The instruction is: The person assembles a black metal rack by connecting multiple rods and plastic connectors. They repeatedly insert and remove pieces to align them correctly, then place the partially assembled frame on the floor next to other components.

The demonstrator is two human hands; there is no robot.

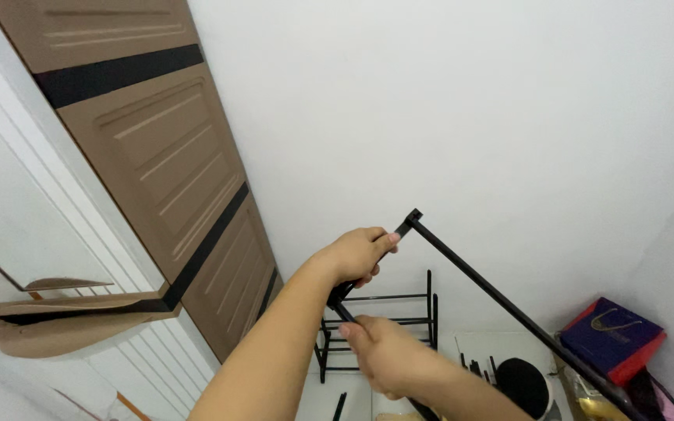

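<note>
My left hand (356, 256) is wrapped around a black metal frame piece (501, 300), its grip pressed shut on the short bar just below the frame's upper corner, with my thumb stretched along the bar toward that corner. My right hand (388, 357) sits just below the left, its grip closed on the lower part of the same short bar, which runs down past my wrist and out of view. From the corner by my left thumb, the frame's long bar slants away and down to the right, ending near the bottom edge. Behind my hands, seen past the short bar, stands a small black wire rack (399, 320) on the white floor (470, 343), well apart from the frame. Under the long bar's far end lie a blue and red bag (614, 339) and a round black thing (523, 386), and a few loose black rods (473, 366) rest on the floor between the rack and that round thing. To the left of the frame, a brown panelled door (157, 156) with black bands leans across a white wall (431, 117).
</note>
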